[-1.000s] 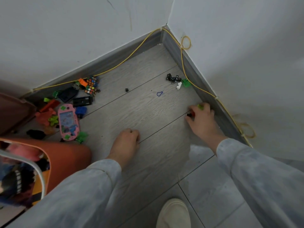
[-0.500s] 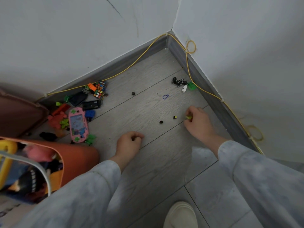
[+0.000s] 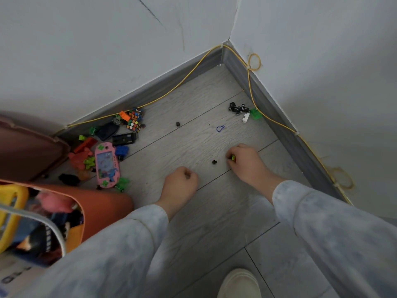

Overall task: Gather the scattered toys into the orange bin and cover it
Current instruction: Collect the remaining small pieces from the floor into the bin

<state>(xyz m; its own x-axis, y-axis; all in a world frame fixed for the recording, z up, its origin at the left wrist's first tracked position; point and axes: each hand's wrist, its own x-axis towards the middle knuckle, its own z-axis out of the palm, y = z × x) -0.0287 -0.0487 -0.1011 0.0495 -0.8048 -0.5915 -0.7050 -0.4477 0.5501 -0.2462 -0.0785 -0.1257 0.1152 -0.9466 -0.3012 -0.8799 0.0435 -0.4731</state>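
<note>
The orange bin (image 3: 101,205) stands at the lower left, full of toys. A heap of toys lies beyond it: a pink handheld game (image 3: 106,164), two puzzle cubes (image 3: 135,119), a blue block (image 3: 121,150) and red and green pieces. My right hand (image 3: 247,163) rests on the floor, its fingers closed on small green and red pieces (image 3: 233,158). A tiny black piece (image 3: 214,162) lies just left of it. My left hand (image 3: 180,182) is a closed fist on the floor; I cannot see anything in it. Near the right wall lie a black toy car (image 3: 238,109), a white piece (image 3: 246,117) and a green piece (image 3: 255,114).
Two grey walls meet in a corner with a yellow cable (image 3: 250,87) along the skirting. A blue loop (image 3: 220,128) and another black bit (image 3: 177,124) lie on the floor. A brown cushion (image 3: 25,151) sits at the left. My shoe (image 3: 239,283) shows at the bottom.
My right hand has slid left from the right skirting along the floor, keeping the green piece and closing over a small piece that lay near the black bit. The left fist stayed put.
</note>
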